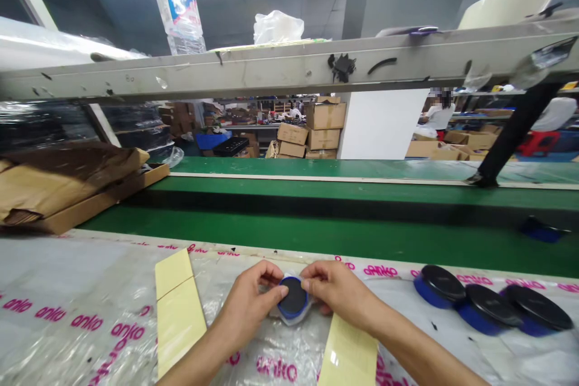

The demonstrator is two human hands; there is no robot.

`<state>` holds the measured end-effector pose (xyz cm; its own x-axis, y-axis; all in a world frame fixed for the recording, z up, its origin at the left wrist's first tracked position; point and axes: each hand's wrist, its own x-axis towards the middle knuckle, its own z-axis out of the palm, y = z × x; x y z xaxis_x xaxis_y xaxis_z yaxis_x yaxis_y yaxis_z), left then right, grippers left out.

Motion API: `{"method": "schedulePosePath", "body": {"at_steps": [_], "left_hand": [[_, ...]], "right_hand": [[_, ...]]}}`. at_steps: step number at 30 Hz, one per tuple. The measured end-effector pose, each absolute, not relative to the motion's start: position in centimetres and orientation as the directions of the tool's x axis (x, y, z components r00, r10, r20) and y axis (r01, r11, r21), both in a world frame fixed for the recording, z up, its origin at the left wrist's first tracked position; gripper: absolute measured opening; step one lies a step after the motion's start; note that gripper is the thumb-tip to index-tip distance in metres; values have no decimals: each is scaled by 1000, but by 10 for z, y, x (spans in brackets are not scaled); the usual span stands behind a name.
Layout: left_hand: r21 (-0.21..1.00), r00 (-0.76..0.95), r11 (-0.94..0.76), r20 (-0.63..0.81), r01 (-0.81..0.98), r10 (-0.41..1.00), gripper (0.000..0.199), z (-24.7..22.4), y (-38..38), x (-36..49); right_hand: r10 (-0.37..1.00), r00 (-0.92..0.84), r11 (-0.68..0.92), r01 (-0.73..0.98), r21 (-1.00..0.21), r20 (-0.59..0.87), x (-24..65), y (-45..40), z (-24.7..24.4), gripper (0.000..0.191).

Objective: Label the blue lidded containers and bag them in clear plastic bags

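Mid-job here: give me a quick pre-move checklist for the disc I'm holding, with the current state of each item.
1. Both hands on the disc: ok. Left hand and right hand pinch the round black and blue disc from either side.
2. Clear bag around the disc: cannot tell; thin film shows at its edges only.
3. Supply within view: ok. Three more discs lie overlapping to the right.
4. Yellow strips at hand: ok, beside the left hand.
5. Green conveyor belt moving: cannot tell.
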<state>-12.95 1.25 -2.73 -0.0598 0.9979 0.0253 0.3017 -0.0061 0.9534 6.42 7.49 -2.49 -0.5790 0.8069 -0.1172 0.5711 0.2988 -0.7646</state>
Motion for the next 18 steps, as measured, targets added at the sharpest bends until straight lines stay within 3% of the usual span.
{"method": "schedulePosePath", "body": {"at_steps": [4, 12, 18], "left_hand": [[954, -15, -22, 28, 300, 999, 19, -27, 13, -132], [948, 47, -22, 7, 317, 999, 20, -27, 17, -133], [934, 95, -55, 23, 353, 995, 14, -26, 14, -133]], "right_hand": [[798, -595, 385, 624, -680, -95, 70, 76, -20, 28], [779, -626, 603, 736, -306, 30, 59, 74, -5, 21], [795, -594, 603, 759, -245, 118, 53, 75, -3, 25]]}}
